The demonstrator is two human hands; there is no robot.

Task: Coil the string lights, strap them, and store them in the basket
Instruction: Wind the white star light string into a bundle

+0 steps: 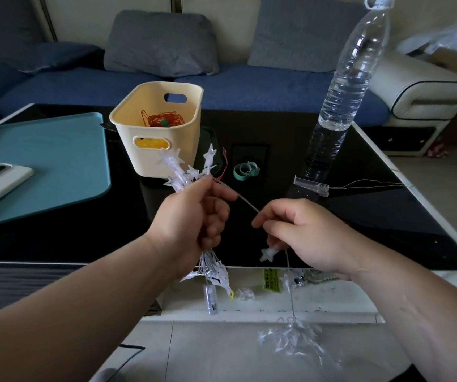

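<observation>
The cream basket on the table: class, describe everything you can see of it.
The basket looks like smooth cream plastic, rectangular with rounded corners, walls narrowing downward. An oval handle slot is cut in each end wall. It stands upright and open on the black table, beside a teal mat. Inside lies a tangle of orange wire; something yellow shows through the near slot. The string lights overlap its front; contact is unclear.

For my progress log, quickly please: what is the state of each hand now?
Left hand: closed around the gathered bundle of clear plastic star-shaped string lights.
Right hand: pinches the thin wire of the same string, leading out from the bundle.
</observation>
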